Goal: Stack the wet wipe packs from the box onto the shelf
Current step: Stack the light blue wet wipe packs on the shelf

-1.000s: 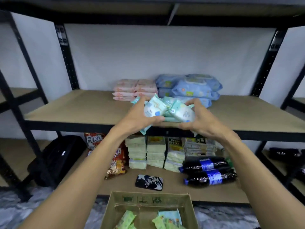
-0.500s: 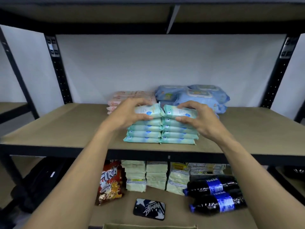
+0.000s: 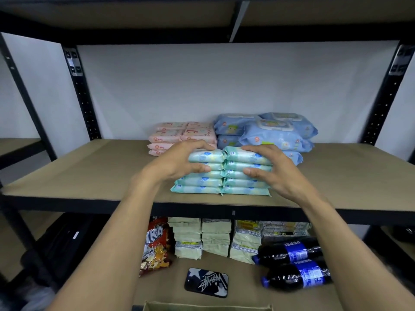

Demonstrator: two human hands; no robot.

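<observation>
Two side-by-side stacks of teal wet wipe packs stand near the front of the middle shelf board (image 3: 89, 171): the left stack (image 3: 199, 184) and the right stack (image 3: 244, 187). My left hand (image 3: 179, 163) grips the upper packs of the left stack, fingers curled over the top and thumb on the front. My right hand (image 3: 271, 171) holds the upper packs of the right stack the same way. Only the top rim of the cardboard box (image 3: 206, 305) shows at the bottom edge; its inside is hidden.
Pink packs (image 3: 179, 133) and large blue wipe packs (image 3: 269, 133) sit behind the teal stacks. On the lower shelf lie a snack bag (image 3: 155, 248), pale green packs (image 3: 202, 236), a phone (image 3: 206, 281) and two Pepsi bottles (image 3: 292, 254). Black uprights flank the shelf.
Both hands carried a bunch of teal packs up from in front of the shelf and set them down as two stacks. The hands now sit on the stacks with thumbs on the front.
</observation>
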